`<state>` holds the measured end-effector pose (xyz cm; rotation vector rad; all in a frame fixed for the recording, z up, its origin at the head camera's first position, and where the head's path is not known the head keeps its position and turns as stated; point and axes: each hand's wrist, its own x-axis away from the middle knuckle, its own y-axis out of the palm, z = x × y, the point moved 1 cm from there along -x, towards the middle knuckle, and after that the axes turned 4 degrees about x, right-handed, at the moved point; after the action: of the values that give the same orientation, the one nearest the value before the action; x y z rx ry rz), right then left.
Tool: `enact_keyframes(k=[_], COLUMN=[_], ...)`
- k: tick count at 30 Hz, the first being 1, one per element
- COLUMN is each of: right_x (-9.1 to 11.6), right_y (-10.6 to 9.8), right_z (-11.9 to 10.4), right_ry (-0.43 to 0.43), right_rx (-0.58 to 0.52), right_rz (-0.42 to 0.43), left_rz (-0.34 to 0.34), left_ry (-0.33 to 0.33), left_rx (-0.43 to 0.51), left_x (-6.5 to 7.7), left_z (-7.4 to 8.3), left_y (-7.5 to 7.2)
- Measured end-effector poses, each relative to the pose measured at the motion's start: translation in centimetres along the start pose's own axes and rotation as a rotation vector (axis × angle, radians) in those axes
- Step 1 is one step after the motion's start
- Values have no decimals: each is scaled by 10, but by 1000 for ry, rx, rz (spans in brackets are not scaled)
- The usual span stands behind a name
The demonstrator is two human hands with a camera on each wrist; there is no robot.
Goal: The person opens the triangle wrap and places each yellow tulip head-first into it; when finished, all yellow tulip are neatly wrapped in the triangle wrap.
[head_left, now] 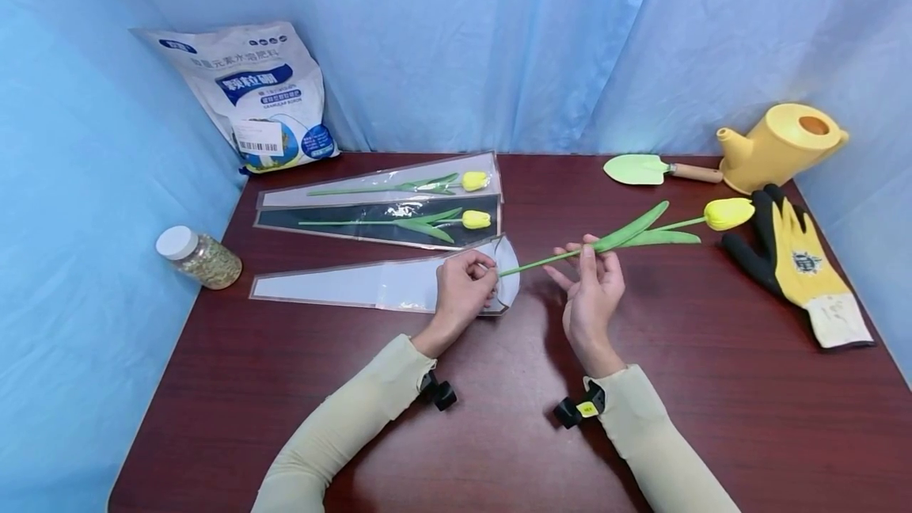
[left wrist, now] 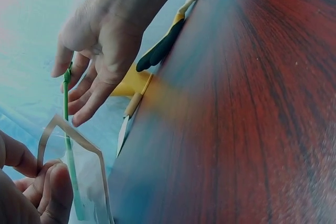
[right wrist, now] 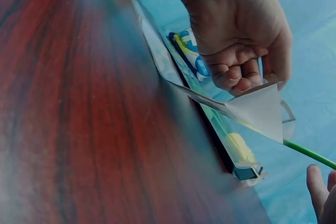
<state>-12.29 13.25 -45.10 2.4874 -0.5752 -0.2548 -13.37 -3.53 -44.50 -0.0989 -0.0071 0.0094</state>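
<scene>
A yellow artificial tulip (head_left: 728, 214) with a green stem lies across my right hand (head_left: 595, 291), whose thumb and fingers hold it just below the leaves. My left hand (head_left: 463, 285) pinches the open mouth of a white flower sleeve (head_left: 342, 285), lifting that end off the table. In the left wrist view, the lower stem (left wrist: 72, 177) shows through the clear side of the sleeve, inside its mouth. The right wrist view shows the sleeve's raised white flap (right wrist: 260, 111) under the left fingertips. The bloom points right, away from the sleeve.
Behind lie two sleeved tulips, one in a pale sleeve (head_left: 285, 198) and one in a black sleeve (head_left: 285, 218). A fertilizer bag (head_left: 249, 101) and a jar (head_left: 203, 257) stand left. To the right are a trowel (head_left: 636, 169), a watering can (head_left: 773, 149) and a glove (head_left: 801, 260).
</scene>
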Motion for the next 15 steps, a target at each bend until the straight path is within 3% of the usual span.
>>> enact_keyframes(k=[6,15], right_x=[-2,3], right_y=[-1,2], right_z=[-3,4], right_ry=[7,25], right_rx=[-6,-5], right_rz=[67,75], left_rz=[-1,2], left_ry=[-11,11], left_rx=[6,-22], left_x=[0,1], left_z=[0,1], left_y=[0,1])
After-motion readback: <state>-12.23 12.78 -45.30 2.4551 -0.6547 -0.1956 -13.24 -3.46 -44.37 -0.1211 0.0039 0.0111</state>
